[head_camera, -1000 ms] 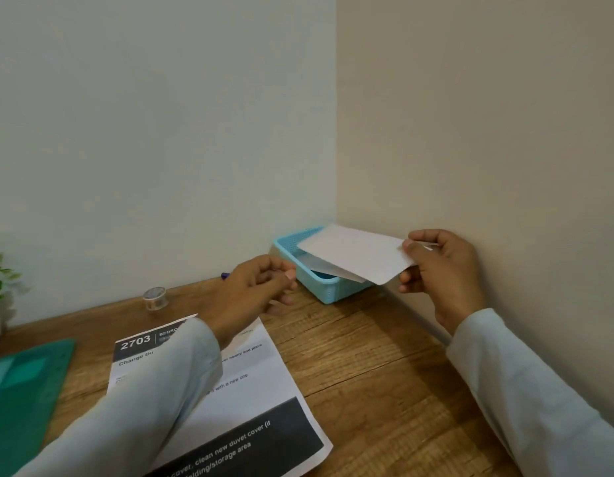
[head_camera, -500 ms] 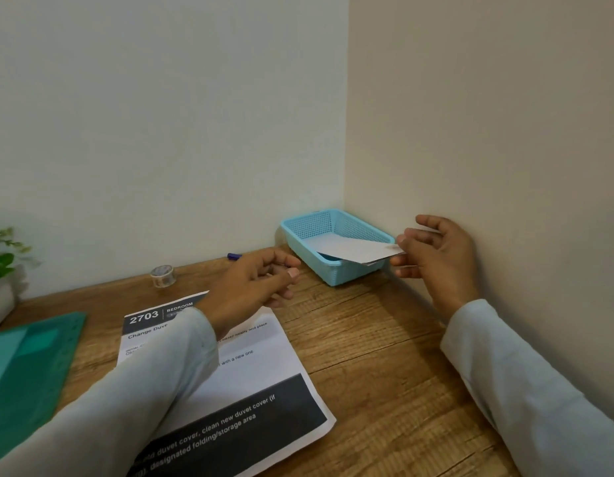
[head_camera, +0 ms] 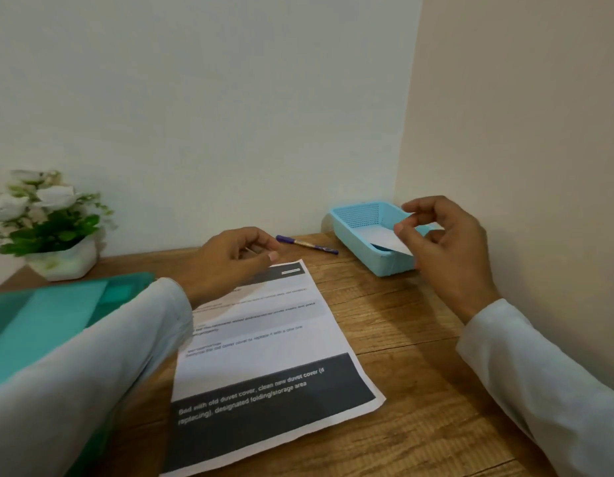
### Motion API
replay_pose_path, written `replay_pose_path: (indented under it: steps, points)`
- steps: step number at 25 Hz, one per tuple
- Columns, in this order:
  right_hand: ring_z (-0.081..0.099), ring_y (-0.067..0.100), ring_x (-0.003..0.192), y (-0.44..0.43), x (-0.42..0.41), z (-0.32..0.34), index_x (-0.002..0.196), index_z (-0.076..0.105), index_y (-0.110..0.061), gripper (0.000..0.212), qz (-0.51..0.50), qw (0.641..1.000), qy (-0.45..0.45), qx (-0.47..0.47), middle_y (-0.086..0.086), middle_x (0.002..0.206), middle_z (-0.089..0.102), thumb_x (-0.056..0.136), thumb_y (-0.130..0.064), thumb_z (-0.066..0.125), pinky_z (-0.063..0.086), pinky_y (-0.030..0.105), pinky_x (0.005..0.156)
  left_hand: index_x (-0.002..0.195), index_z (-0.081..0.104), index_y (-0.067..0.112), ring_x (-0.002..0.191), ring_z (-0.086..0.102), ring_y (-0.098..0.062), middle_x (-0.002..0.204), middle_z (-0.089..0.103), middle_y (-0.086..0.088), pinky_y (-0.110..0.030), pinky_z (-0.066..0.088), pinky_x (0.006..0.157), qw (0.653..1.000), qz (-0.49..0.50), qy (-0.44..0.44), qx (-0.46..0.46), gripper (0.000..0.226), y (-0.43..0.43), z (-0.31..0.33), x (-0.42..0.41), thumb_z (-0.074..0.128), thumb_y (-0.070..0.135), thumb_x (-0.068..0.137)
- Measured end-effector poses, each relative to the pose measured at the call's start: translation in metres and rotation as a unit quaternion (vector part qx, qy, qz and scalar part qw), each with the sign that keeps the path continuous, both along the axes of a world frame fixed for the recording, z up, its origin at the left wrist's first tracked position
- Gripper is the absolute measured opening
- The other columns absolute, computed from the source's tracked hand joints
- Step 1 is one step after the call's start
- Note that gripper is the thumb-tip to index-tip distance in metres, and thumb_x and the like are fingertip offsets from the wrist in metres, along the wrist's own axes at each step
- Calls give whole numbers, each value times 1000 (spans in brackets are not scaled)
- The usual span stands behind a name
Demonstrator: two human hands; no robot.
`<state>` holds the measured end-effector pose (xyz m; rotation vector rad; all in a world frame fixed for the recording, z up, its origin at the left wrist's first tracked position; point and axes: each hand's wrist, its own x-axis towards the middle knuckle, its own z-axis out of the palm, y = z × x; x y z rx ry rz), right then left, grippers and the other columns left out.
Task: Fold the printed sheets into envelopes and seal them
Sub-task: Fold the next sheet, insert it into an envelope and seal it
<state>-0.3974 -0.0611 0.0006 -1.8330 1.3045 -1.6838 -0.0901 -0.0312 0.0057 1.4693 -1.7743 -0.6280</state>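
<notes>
A white folded envelope [head_camera: 381, 236] lies in the light blue mesh basket [head_camera: 354, 220] in the desk's back right corner, with one corner poking over the near rim. My right hand [head_camera: 445, 244] hovers just beside it, fingers loosely curled, thumb tip at the envelope's edge, gripping nothing. A printed sheet [head_camera: 264, 342] with dark header and footer bands lies flat in the middle of the wooden desk. My left hand [head_camera: 230, 261] hangs loosely curled over the sheet's top edge and holds nothing.
A purple pen [head_camera: 307, 244] lies between the sheet and the basket. A green mat [head_camera: 40, 321] covers the desk's left side, with a potted white-flowered plant [head_camera: 47, 222] behind it. Walls close the desk at the back and right.
My right hand lowered the envelope into the basket and let go of it. The view swung left, bringing the plant and pen into sight. My left hand stayed over the sheet.
</notes>
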Motion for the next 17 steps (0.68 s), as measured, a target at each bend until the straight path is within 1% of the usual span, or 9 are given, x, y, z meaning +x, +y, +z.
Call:
replay_pose_path:
  steps: [2,5,6,8,10,11,13,15,17]
  points:
    - [61,14,65,3,30,0,108,69,-31,20,76,996,45,22,-9,95,70,91,-24,77,54,30,58,104,69,31,95,65,-11,100,71,11,-37,56,90,996,22,-81,-17,14,8,-8,21,66,39,93]
    - [61,7,67,5,74,-4,106,70,-31,17,199,967,153,33,-9,91,70,90,-28,76,57,31,68,113,62,31,101,62,-11,113,68,9,-39,54,91,979,56,-194,-38,29,19,-24,44,61,50,91]
    - [63,5,72,6,88,-6,109,69,-31,20,236,947,215,39,-11,96,70,91,-34,75,58,32,72,123,56,31,109,60,-12,125,64,7,-39,51,96,970,63,-235,-28,43,23,-30,51,54,60,91]
    - [64,2,98,8,115,-15,126,62,-34,40,287,880,373,64,-16,120,65,92,-53,68,58,34,87,146,36,34,134,47,-18,150,46,5,-43,40,111,954,62,-294,22,80,28,-41,59,26,82,84]
    - [52,7,128,10,136,-28,147,46,-31,68,316,809,490,78,-11,147,51,92,-69,55,47,36,108,157,14,30,151,19,-20,165,18,3,-47,17,123,926,55,-367,77,109,31,-57,65,-6,91,70]
    - [43,11,138,11,144,-35,153,38,-28,76,328,783,524,65,-8,155,44,93,-73,48,39,38,116,159,7,28,153,7,-19,167,7,2,-47,7,124,910,56,-400,96,115,32,-63,67,-14,91,66]
    - [20,15,154,7,156,-45,162,22,-21,86,341,743,574,47,-2,168,22,96,-74,38,19,39,127,159,0,26,154,-3,-17,168,-3,3,-45,0,124,897,64,-425,106,98,31,-71,67,-10,82,79]
    - [-6,11,158,-2,158,-49,164,2,-21,92,331,715,612,67,-4,172,-4,96,-75,31,1,39,129,159,-2,27,153,-5,-17,167,-5,3,-45,-1,124,893,71,-433,99,80,30,-72,66,2,70,92]
    - [-14,9,156,-20,154,-48,164,-7,-22,95,306,711,626,94,-7,171,-14,94,-78,26,-7,40,128,159,-2,27,153,-4,-16,167,-5,3,-45,1,124,889,74,-443,94,83,31,-73,66,-1,69,87]
